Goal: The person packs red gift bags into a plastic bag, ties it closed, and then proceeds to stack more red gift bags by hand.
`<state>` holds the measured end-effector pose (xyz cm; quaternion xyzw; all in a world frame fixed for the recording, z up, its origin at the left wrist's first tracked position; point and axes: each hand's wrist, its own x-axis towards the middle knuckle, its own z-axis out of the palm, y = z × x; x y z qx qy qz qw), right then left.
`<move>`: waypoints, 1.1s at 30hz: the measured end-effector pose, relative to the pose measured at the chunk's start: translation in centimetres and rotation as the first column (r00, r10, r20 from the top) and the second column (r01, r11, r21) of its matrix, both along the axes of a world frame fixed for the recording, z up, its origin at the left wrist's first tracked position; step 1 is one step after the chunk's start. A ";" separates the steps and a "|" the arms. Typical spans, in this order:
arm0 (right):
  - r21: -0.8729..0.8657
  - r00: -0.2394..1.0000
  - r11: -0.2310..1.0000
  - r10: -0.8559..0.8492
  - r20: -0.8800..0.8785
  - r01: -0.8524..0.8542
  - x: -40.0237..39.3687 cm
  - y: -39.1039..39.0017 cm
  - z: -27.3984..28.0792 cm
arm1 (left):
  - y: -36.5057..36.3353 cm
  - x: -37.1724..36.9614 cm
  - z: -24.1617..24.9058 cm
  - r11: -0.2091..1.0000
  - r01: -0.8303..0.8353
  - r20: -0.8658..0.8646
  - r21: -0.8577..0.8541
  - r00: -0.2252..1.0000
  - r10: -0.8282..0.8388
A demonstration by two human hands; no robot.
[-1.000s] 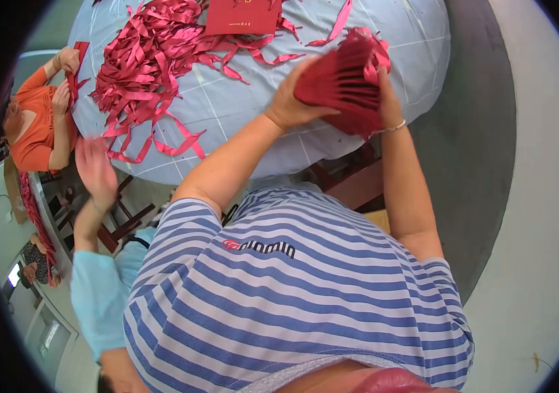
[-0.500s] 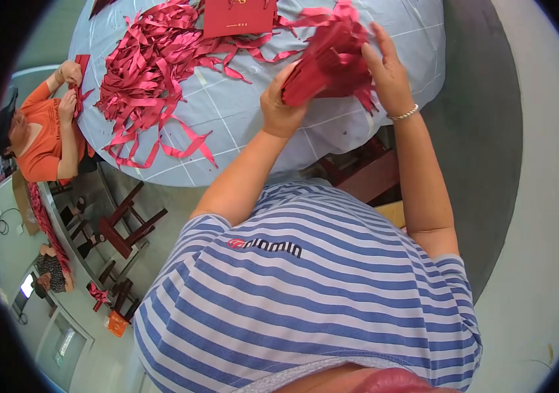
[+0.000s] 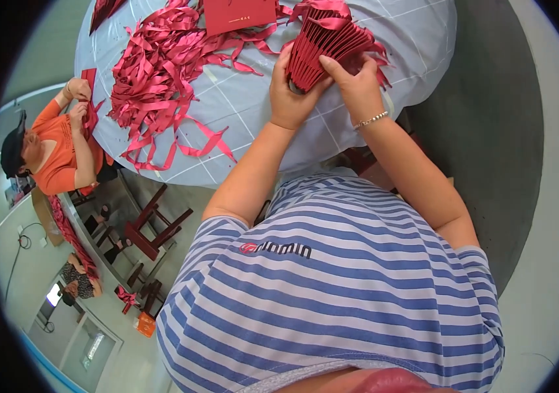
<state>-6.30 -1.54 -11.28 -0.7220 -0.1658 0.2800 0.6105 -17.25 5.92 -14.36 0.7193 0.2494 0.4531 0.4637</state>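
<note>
A thick stack of red folded pieces (image 3: 322, 49), with pink-red ribbons at its far end, is fanned out above the table. My left hand (image 3: 292, 98) grips it from the left and below. On the right, my right hand (image 3: 358, 85) has its thumb against the stack's edges, with the other fingers partly hidden behind. A large heap of loose pink-red ribbons (image 3: 152, 72) lies on the table, left of my hands. A flat red bag (image 3: 240, 16) rests beyond the heap.
The round table has a pale checked cover (image 3: 253, 111). A person in orange (image 3: 63, 147) sits at its left side, handling a red piece. Another red item (image 3: 102, 13) lies at the far left edge. Wooden chairs (image 3: 155, 223) stand below left; another person (image 3: 79, 278) is farther off.
The stack has turned and spread into a fan with its edges showing. My right hand has come in from the right and now touches it. The whole view has shifted slightly.
</note>
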 end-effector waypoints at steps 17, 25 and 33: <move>0.223 0.960 0.974 0.103 -0.261 -0.044 0.9 -2.2 1.2 | 5.2 -1.4 7.9 0.716 0.299 -0.164 -0.631 0.851 -0.499; 0.278 0.996 0.961 0.015 -0.086 0.010 -0.3 -2.9 0.3 | 5.8 -1.7 7.0 0.638 0.307 -0.052 -0.706 0.876 -0.479; 0.045 0.955 0.997 -0.068 0.290 0.057 -0.6 -3.1 1.9 | 5.7 -1.8 7.3 0.647 0.320 -0.033 -0.692 0.882 -0.471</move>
